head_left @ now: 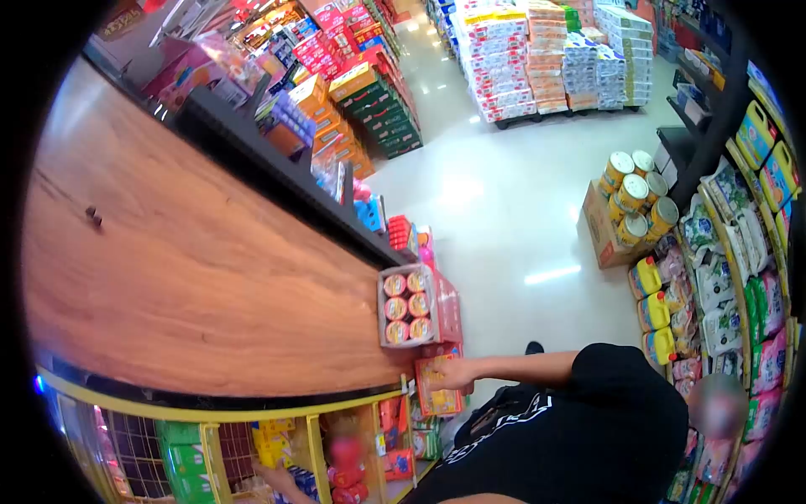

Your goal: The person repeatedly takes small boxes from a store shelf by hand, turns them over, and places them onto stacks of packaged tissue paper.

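My right hand (453, 375) reaches across from the right, over the end of the wooden counter. Its fingers lie over the edge of a red and orange package (440, 401), apparently gripping it; the underside is hidden. At the lower left, my left hand (281, 481) is among the goods behind the yellow rack bars. Near it are yellow packs (273, 443) and a dark blue pack (302, 481). Its fingers are small and partly hidden, so I cannot make out a hold. A carton of round-lidded cups (408, 307) stands just above my right hand.
The wooden counter (210, 269) fills the left, edged by a yellow metal rack (210, 415). Stacked cartons (378, 105) line the aisle behind. To the right, a box of yellow tins (634, 197) and curved shelves of bagged goods (722, 277) border the shiny floor (504, 210).
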Motion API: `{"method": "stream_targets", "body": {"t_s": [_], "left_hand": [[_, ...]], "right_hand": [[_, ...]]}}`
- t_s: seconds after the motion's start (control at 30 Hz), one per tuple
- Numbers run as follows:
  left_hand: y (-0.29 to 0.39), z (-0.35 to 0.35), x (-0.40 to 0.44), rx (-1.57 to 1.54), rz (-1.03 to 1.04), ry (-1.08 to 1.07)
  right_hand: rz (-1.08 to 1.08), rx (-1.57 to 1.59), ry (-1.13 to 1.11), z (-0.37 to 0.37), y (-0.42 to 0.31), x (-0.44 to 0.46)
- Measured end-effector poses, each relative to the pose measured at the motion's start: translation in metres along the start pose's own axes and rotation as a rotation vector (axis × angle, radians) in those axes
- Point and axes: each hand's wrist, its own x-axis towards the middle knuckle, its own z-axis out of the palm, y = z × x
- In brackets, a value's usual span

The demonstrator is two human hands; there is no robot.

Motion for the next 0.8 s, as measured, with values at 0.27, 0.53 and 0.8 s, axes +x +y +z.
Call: {"method": "stream_targets", "body": {"t_s": [0.27,0.53,0.8], "left_hand": [[0.112,0.010,-0.033,-0.040,-0.043,0.365],[0.230,0.042,-0.059,-0.270,-0.115,0.320],[0.302,0.093,-0.049,-0.519,-0.208,0.262]], "right_hand": [[0.012,0.152,-0.042,-0.111,0.017,0.008],[-0.169,-0.103,-0.222,-0.156,-0.028,0.067],[-0.056,-0.065,-0.386,-0.217,-0.085,0.129]]}}
